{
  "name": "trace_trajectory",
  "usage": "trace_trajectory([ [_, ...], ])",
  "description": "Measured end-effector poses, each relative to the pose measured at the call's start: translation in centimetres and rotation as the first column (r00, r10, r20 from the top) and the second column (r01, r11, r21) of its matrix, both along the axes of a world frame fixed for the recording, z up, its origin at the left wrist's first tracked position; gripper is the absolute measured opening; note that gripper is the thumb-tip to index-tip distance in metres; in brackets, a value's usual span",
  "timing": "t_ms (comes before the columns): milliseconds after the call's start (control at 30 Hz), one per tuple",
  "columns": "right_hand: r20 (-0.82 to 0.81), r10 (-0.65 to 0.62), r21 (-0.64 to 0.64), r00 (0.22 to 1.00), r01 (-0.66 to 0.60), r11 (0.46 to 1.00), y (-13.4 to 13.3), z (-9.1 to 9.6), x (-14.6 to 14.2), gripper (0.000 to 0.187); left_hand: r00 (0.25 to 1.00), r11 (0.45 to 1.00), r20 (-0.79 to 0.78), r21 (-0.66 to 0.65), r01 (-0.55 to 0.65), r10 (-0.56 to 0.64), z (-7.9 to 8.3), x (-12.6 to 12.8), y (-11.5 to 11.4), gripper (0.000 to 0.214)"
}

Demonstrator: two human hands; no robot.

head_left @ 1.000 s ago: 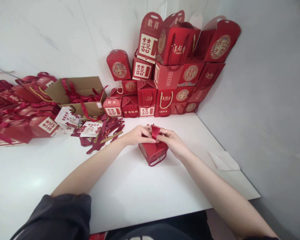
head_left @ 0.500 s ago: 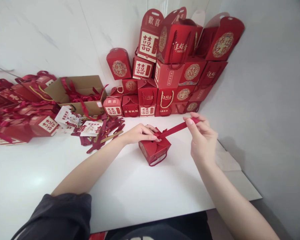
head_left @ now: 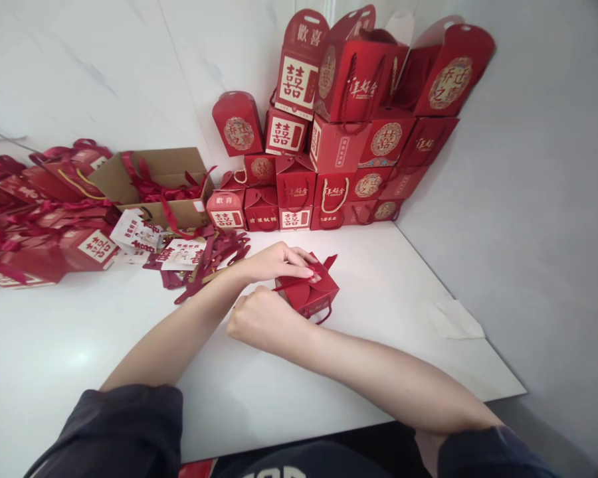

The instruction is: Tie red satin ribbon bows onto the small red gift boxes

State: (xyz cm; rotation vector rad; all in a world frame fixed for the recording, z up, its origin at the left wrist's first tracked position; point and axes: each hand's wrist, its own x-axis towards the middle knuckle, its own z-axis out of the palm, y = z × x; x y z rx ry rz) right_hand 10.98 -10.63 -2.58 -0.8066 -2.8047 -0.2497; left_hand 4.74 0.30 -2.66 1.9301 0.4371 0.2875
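A small red gift box (head_left: 315, 296) with a cord handle rests on the white table. My left hand (head_left: 292, 261) lies over its top, thumb and fingers pinching the red ribbon (head_left: 331, 261) down at the middle of the lid. My right hand (head_left: 253, 312) is closed, left of the box and in front of my left wrist. A taut length of the ribbon runs from the lid to it. The fingertips of my right hand are mostly hidden behind its own back.
Red gift boxes (head_left: 341, 143) are stacked against the wall at the back. A cardboard carton (head_left: 167, 166) of ribbons stands to their left, with white printed cards (head_left: 183, 254) and ribbon pieces before it. More red boxes (head_left: 40, 252) fill the far left.
My right hand has swung from the right of the box across to its left, pulling the ribbon with it. My left hand stays on the lid.
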Motion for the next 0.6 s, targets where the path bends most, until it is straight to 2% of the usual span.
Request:
trace_trajectory([
  [67,0.031,-0.061,-0.042,0.998,0.062,0.997,0.2,-1.2,-0.5,0.026,1.000,1.000,0.008,0.030,0.004,-0.005,-0.3,0.0,0.1,0.017],
  [167,0.025,-0.114,-0.025,0.993,0.114,0.993,-0.6,-2.1,-0.6,0.017,0.999,0.998,0.033,0.067,0.013,-0.016,-0.7,0.2,0.2,0.017],
  [200,0.011,-0.073,-0.033,0.997,0.074,0.997,-1.0,-2.1,-0.4,0.016,0.999,0.997,0.039,0.079,0.021,-0.024,-0.8,0.3,0.3,0.017],
  [267,-0.042,0.099,-0.087,0.994,-0.103,0.991,-1.8,-1.5,0.4,0.017,0.998,0.995,0.054,0.089,0.035,-0.039,-0.9,0.3,0.3,0.018],
  [333,-0.164,0.265,-0.141,0.950,-0.288,0.947,-2.1,-0.4,1.9,0.022,0.997,0.995,0.056,0.092,0.040,-0.045,-0.8,0.2,0.4,0.019],
  [367,-0.253,0.269,-0.145,0.929,-0.311,0.939,-1.8,0.0,3.1,0.024,0.998,0.995,0.052,0.092,0.039,-0.044,-0.8,0.2,0.3,0.018],
  [433,-0.464,0.135,-0.163,0.876,-0.234,0.958,-0.7,0.6,6.0,0.028,0.999,0.995,0.038,0.096,0.029,-0.033,-0.8,0.0,0.3,0.018],
  [500,-0.631,-0.138,-0.246,0.763,-0.029,0.969,1.0,0.3,9.1,0.025,0.999,0.996,0.033,0.088,0.018,-0.021,-0.8,0.0,0.2,0.021],
  [533,-0.670,-0.270,-0.309,0.691,0.070,0.948,1.8,-0.1,10.6,0.025,0.999,0.997,0.036,0.078,0.018,-0.021,-0.8,0.0,0.2,0.021],
  [600,-0.666,-0.409,-0.405,0.624,0.157,0.901,3.0,-1.3,12.8,0.022,0.998,0.998,0.052,0.054,0.031,-0.034,-0.7,0.2,0.1,0.021],
])
